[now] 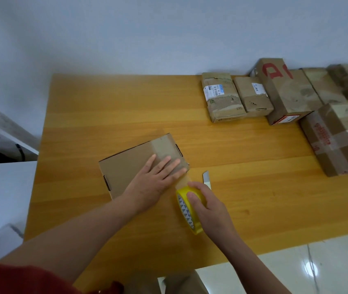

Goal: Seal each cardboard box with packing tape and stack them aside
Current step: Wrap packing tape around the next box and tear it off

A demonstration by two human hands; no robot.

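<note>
On box: L hand flat, R hand grips tape roll.

A single head-worn wide-angle camera looked forward and steeply down, close above a wooden table against a wall

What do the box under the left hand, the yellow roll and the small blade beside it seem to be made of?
The box looks like plain brown cardboard, matte, with folded tab slots at its ends. The tape roll seems to be glossy translucent yellowish plastic film on a printed core. The blade appears to be bare metal, pale grey with a dull sheen; its handle is hidden by the right hand.
</note>
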